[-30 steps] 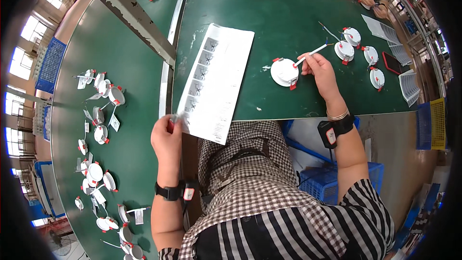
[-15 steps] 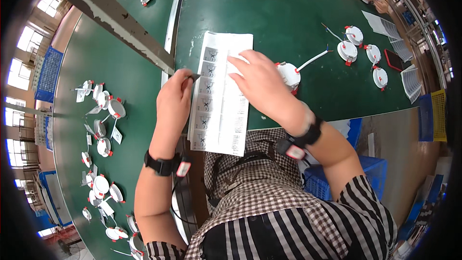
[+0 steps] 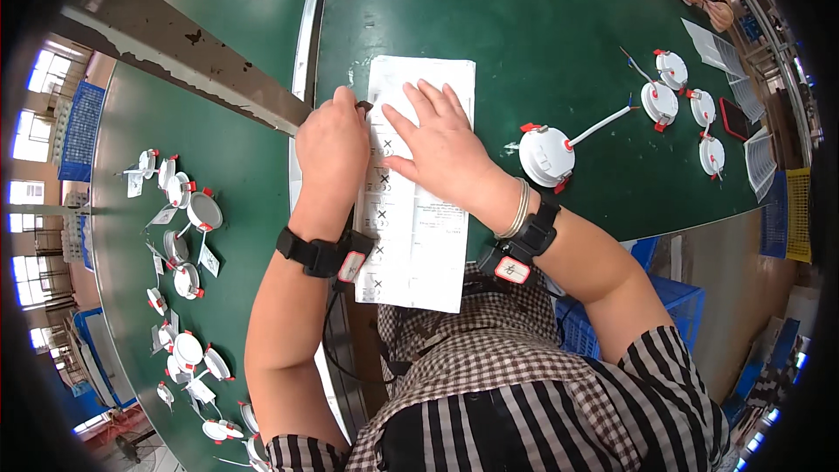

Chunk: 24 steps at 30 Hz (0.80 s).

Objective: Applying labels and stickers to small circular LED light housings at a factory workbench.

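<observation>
A stack of white printed label sheets (image 3: 419,267) lies on the green table, its near end overhanging the front edge. My right hand (image 3: 441,147) rests flat on the upper part of the sheets, fingers spread. My left hand (image 3: 334,144) is closed at their left edge, gripping a small dark flat piece (image 3: 364,107) whose tip touches the paper. Most of that piece is hidden by the fingers, so its kind is unclear. Just right of the sheets sits a round white downlight (image 3: 547,157) with red clips and a white cable.
Several more downlights (image 3: 659,105) stand to the right, near a red-edged dark phone-like object (image 3: 733,119) and label sheets (image 3: 760,166). A metal post (image 3: 201,52) rises at the left. Beyond it, the conveyor (image 3: 253,236) carries several downlights. A co-worker's hands (image 3: 703,0) are at the far right.
My left hand has moved away from me along the sheets' left edge, with the dark piece. The right hand's fingers, curled before, now lie spread on the paper.
</observation>
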{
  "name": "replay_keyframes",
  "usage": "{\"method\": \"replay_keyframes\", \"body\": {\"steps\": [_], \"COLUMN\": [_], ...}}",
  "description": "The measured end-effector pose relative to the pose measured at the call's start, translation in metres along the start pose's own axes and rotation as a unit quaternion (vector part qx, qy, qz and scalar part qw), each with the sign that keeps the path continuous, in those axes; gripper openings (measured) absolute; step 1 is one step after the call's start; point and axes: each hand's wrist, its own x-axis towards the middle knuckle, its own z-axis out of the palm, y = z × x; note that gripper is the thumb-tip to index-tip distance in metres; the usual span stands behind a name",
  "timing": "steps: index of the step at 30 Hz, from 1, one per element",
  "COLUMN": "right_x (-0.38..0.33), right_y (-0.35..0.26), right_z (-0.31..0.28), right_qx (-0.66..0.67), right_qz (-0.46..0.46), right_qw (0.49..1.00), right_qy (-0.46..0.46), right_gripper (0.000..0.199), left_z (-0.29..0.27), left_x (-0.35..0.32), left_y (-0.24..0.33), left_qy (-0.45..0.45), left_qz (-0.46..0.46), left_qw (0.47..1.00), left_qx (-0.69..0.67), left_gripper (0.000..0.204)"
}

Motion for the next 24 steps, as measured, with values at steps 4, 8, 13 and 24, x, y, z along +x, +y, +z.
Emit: {"method": "replay_keyframes", "body": {"steps": [4, 8, 13, 24], "right_x": [0.002, 0.006, 0.021, 0.056], "right_y": [0.0, 0.002, 0.013, 0.04], "right_z": [-0.003, -0.011, -0.019, -0.04], "right_qx": [0.005, 0.009, 0.049, 0.099], "right_qz": [0.0, -0.012, 0.023, 0.09], "right_qw": [1.0, 1.0, 0.998, 0.981], "right_qy": [0.006, 0.021, 0.034, -0.142], "right_gripper": [0.06, 0.055, 0.037, 0.054], "left_z": [-0.004, -0.003, -0.003, -0.07], "left_x": [0.005, 0.007, 0.006, -0.087], "left_y": [-0.004, -0.004, 0.002, 0.047], "left_qy": [-0.024, -0.048, -0.011, 0.025], "left_qz": [0.0, -0.021, 0.017, 0.42], "left_qw": [0.999, 0.998, 1.0, 0.905], "left_qx": [-0.027, -0.036, 0.003, -0.062], "left_gripper": [0.015, 0.02, 0.022, 0.024]}}
